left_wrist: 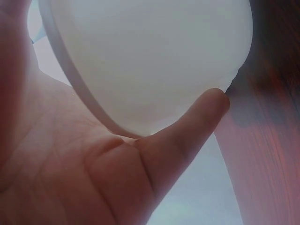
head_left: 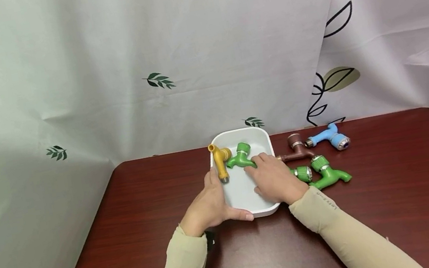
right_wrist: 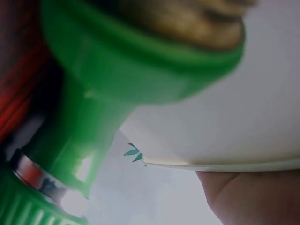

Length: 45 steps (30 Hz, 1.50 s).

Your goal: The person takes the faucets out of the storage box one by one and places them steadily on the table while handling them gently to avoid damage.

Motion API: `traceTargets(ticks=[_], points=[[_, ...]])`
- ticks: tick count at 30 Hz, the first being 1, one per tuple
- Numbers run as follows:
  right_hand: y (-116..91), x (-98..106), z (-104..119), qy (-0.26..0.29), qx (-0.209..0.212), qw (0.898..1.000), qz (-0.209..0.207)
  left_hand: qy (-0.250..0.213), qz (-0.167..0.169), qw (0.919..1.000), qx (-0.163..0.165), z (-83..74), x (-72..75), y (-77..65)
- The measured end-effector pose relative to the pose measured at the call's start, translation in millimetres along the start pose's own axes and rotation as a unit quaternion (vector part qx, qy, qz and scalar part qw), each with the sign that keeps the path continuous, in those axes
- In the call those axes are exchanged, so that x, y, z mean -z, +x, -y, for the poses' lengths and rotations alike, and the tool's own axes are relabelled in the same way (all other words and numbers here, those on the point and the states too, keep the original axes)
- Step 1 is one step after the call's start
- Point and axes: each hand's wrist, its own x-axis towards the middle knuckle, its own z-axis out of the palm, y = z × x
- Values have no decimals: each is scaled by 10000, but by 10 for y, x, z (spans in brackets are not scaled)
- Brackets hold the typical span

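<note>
A white plastic tray (head_left: 245, 198) stands at the back of the table. My left hand (head_left: 209, 204) rests against its front left corner, fingers along the side and thumb straight along the front wall, as the left wrist view shows. Inside lie a yellow tap (head_left: 220, 164) by the left wall and a green tap (head_left: 241, 157). My right hand (head_left: 274, 178) reaches over the right rim and pinches one end of this green tap; its fingertips are partly hidden. Another green tap (right_wrist: 98, 93) lies outside the tray, close under my right wrist.
Right of the tray lie a brown tap (head_left: 298, 150), a blue tap (head_left: 329, 136) and a green tap (head_left: 327, 174), close together. The dark red table (head_left: 139, 243) ends at a pale curtain (head_left: 193, 109) behind.
</note>
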Motion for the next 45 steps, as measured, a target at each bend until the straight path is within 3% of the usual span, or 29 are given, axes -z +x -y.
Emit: traceTargets(ticks=[10,21,26,45], points=[[-4,-23,23,263,-29,9993,-253,-59,11,10000,31,6,0,-9],[-2,14,19,121,49,9998,155,-88,2,10000,-28,-1,0,-5],[9,34,26,312,12,9990,314,-95,-5,9999,-42,-3,5,-6],[-14,20,10,772,20,9970,-79,-79,-11,10000,-30,-1,3,-4]])
